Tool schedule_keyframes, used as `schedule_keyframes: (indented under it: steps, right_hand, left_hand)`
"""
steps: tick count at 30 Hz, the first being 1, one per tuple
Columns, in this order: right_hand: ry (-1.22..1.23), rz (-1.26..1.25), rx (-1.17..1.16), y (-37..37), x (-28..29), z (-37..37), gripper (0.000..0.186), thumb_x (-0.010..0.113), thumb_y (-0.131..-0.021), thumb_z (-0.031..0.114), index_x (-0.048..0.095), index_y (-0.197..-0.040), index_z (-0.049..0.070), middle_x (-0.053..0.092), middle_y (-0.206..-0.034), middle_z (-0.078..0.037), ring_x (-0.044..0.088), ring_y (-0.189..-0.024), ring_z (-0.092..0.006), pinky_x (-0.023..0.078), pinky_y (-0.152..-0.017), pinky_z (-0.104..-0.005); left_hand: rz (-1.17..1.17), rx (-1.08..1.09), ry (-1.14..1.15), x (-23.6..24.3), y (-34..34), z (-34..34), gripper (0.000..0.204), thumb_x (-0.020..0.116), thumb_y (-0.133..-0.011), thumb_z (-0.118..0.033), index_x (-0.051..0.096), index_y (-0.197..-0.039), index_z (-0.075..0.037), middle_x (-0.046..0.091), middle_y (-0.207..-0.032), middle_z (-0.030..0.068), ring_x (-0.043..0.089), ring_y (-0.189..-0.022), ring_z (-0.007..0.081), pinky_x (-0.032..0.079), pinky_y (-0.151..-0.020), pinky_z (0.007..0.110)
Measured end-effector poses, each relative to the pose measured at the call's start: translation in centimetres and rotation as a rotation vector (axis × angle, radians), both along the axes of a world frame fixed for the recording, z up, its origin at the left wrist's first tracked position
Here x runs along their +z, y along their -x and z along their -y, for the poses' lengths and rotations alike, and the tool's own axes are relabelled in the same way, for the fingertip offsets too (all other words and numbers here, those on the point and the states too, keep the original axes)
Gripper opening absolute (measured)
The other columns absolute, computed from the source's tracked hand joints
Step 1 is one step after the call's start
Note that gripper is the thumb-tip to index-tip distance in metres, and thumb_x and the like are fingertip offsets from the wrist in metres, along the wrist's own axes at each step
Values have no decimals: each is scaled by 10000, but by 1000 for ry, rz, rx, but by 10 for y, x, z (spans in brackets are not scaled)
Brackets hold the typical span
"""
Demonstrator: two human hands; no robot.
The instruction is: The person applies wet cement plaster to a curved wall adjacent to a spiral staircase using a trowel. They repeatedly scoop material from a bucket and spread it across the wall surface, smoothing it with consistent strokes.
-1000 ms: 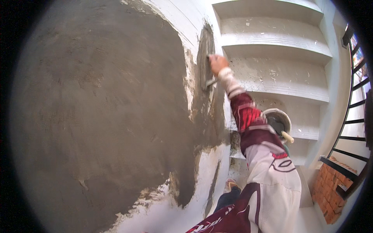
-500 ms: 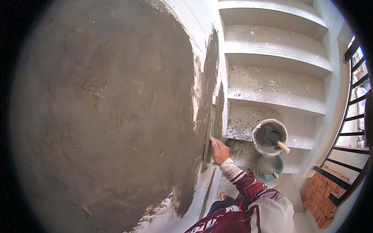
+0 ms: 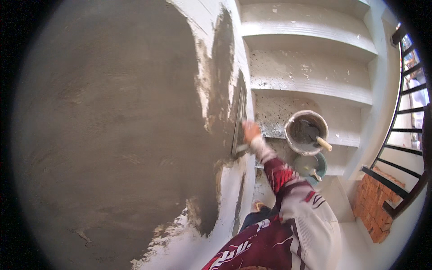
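"What has the right grip (image 3: 251,132) got?"

"A long, flat trowel (image 3: 239,128); it is closed around the handle, though blurred."

"And the left grip?"

"Out of view — I cannot tell."

"Where exactly is the trowel?"

"Against the wall (image 3: 231,191), lengthwise near to far, along the right side of the grey plaster (image 3: 112,112), left of the white steps (image 3: 310,63)."

"Anything on those?"

"A pale-rimmed bucket (image 3: 287,134) of grey mix, right of the trowel, with a pale-handled tool (image 3: 324,143) in it — and a teal bucket (image 3: 324,165) just on its near side. Farther right stand a black railing (image 3: 385,182) and orange bricks (image 3: 373,202)."
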State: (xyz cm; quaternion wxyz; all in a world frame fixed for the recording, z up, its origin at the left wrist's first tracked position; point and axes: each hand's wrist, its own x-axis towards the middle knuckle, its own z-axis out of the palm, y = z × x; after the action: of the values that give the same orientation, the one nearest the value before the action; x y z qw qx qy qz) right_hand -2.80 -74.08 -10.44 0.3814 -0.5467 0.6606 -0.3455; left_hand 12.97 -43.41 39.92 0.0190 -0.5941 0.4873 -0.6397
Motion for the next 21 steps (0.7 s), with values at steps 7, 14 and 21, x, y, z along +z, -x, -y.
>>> schedule_keyframes:
  steps: [7,14,21]
  right_hand:
    - [37,-330,190,-9,-2,-36,303,418,-914,220,624,-1027,29,631,-1049,-155,573,-1029,-333,456,-886,-435]
    - [-21,478,-176,6,86,1,368,490,-921,379,644,-1082,86,647,-1030,-182,604,-1001,-339,474,-854,-380]
    - [-186,302,-151,61,58,104,344,514,-892,361,655,-1061,97,650,-1041,-168,594,-1028,-339,457,-906,-404]
  left_hand:
    - [35,-19,-7,-4,3,2,634,542,-833,-499,512,-1243,-16,371,-1372,298,273,-1292,512,197,-1013,667]
    - [71,-3,-35,-6,8,-1,632,537,-837,-498,511,-1245,-17,373,-1371,297,276,-1290,512,201,-1011,667]
    - [100,-55,-29,-9,14,10,629,533,-841,-497,510,-1247,-17,375,-1370,296,278,-1289,512,205,-1010,667]
